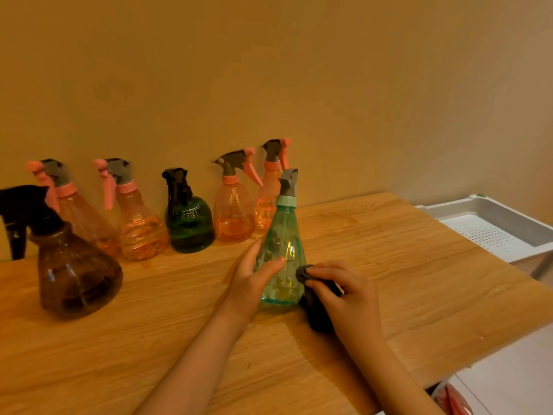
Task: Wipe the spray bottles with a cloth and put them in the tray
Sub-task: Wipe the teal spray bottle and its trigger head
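1. At the far left of the table (179, 324) stands my brown bottle (78, 274) with its black trigger; I can't tell whether it holds liquid.
2. Along the wall (269, 70) behind it wait four pink bottles (143, 232) and, between them, a dark green bottle (190, 224). The pink ones seem to have a little liquid pooled low down, though that may be only tint.
3. My left hand (251, 283) wraps the near side of the teal bottle (284, 259), thumb across its front, steadying it upright on the table.
4. My right hand (344, 298) is curled round the dark cloth (314, 304), pressing it against the bottle's lower right flank.
5. To wipe well, I judge I should keep the left grip firm and low so the bottle doesn't tip, and turn it so the cloth reaches every facet, then the neck and grey sprayer.
6. At the far right, off the table edge, the white tray (490, 205) shows its perforated floor with no bottles in the visible part.
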A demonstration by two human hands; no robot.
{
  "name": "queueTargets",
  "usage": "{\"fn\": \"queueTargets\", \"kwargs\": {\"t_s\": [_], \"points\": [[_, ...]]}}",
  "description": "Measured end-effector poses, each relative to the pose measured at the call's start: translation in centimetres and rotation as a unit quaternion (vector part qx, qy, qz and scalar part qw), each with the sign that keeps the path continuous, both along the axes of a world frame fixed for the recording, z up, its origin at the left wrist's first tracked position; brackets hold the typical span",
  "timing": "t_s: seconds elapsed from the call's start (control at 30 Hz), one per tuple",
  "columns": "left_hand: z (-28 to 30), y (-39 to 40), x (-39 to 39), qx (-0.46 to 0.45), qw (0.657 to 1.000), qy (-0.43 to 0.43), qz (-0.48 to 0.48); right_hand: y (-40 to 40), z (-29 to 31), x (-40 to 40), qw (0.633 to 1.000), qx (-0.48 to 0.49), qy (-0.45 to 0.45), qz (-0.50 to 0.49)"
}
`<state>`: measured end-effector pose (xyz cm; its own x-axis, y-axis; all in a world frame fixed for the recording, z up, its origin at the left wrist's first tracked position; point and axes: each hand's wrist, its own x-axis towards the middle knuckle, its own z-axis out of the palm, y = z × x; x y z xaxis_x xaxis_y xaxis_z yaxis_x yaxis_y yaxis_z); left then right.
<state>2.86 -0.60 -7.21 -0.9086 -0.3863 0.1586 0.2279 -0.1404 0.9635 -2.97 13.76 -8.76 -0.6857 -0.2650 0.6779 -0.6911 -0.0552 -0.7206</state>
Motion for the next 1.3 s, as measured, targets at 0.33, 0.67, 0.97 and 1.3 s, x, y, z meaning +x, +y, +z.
{"fn": "queueTargets", "kwargs": {"t_s": [0.33,0.67,0.97,1.3], "points": [[0.2,0.0,0.2,-0.001,0.999,-0.001,-0.047,-3.1,6.0,-2.6,0.998,-0.033,-0.002,-0.047],[-0.2,-0.4,-0.2,0.064,0.998,0.0,-0.02,0.2,0.4,-0.4,0.998,0.021,-0.051,0.022],[0.2,0.2,0.2,-0.018,0.999,-0.036,0.022,1.2,0.3,0.6,0.996,0.06,-0.044,0.04],[0.6,-0.2,0.5,-0.026,0.998,-0.047,0.021,-3.6,7.2,-2.8,0.999,0.032,-0.01,0.029]]}}
